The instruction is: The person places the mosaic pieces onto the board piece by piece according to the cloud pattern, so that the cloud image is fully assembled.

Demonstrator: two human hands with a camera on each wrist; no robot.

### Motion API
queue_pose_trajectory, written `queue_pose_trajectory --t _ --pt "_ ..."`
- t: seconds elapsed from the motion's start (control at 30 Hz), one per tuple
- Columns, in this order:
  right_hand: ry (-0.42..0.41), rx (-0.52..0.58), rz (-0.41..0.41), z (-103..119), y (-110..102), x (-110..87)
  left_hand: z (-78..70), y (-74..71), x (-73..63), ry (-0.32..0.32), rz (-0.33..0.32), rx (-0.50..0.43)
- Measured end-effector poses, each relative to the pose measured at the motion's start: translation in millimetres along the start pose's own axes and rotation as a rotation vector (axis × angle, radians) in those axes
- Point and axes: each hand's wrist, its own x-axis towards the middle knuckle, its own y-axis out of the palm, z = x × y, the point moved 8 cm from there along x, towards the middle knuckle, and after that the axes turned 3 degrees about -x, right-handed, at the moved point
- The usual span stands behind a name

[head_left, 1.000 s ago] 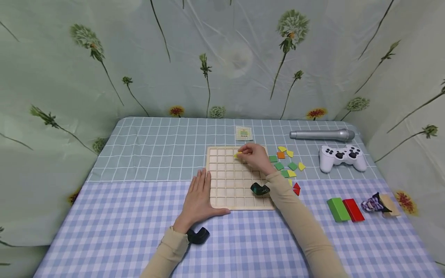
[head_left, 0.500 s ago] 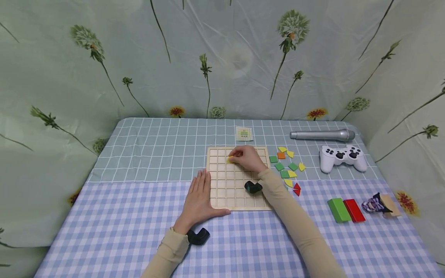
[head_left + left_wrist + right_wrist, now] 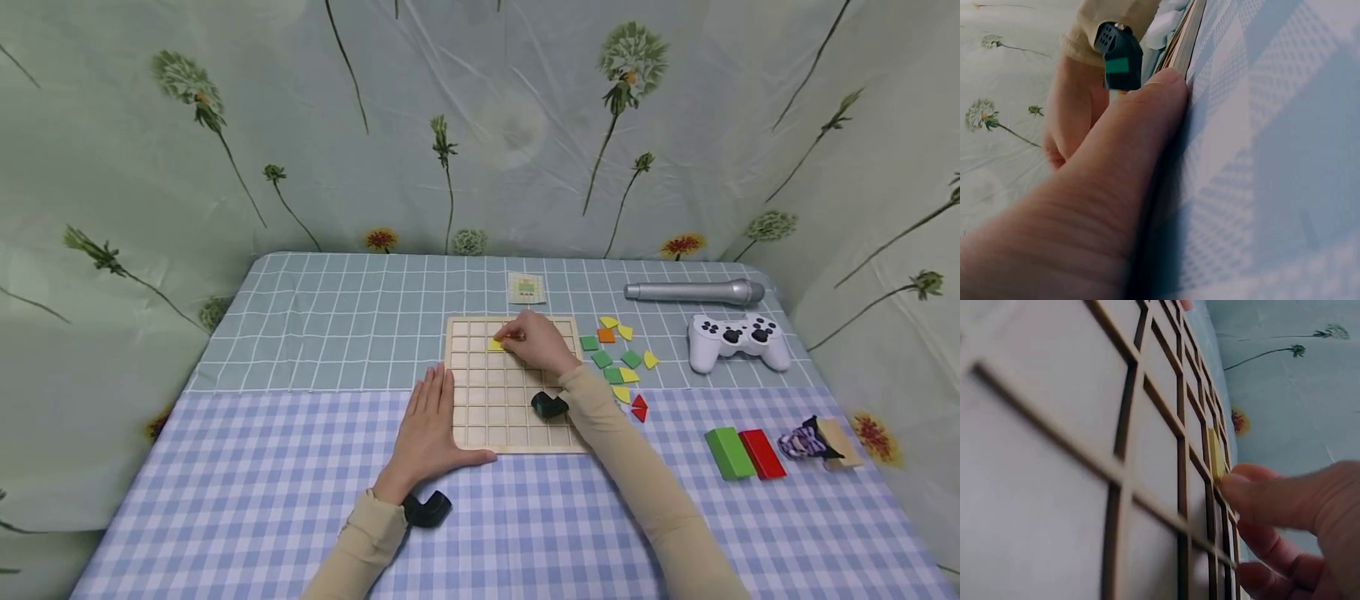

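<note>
Yellow piece (image 3: 494, 345) shifted left, pinched by the right hand (image 3: 540, 342); left hand (image 3: 429, 433) spread along two edges of the board (image 3: 478, 415).

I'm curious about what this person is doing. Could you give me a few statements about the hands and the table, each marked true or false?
1. The right hand pinches a small, flat yellow piece at the square wooden grid board. True.
2. The left hand pinches a piece too. False: it rests at the board's near left corner.
3. The white game controller lies nearer the person than the silver microphone. True.
4. The green rectangular block lies right of the red rectangular block. False: it lies left.
</note>
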Motion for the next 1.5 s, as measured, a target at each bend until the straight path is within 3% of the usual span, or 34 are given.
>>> queue_pose_trajectory --t 0.2,0.3,0.5,0.7,1.0,1.27,1.5 --pt "0.052 0.118 -0.095 -21 -21 -26.4 3.7 -2.4 -3.5 -0.021 0.016 0.010" --pt "0.048 0.110 -0.175 -35 -43 -41.8 4.3 -3.8 -4.4 -0.017 0.012 0.012" --pt "0.163 0.077 -0.266 -73 -78 -65.9 4.0 -5.2 -4.6 -0.007 -0.001 0.010" --pt "0.237 -0.021 -0.230 -98 -88 -74.7 3.6 -3.5 -3.5 -0.003 0.000 0.000" --pt "0.268 -0.196 -0.107 -110 -87 -72.9 1.2 0.8 0.0 0.003 0.006 0.001" --pt "0.319 -0.124 -0.125 -110 -90 -75.7 -0.2 0.8 0.4 0.008 0.001 0.005" --pt "0.290 -0.044 -0.229 -101 -93 -76.5 0.3 1.7 0.6 0.010 0.003 0.007"
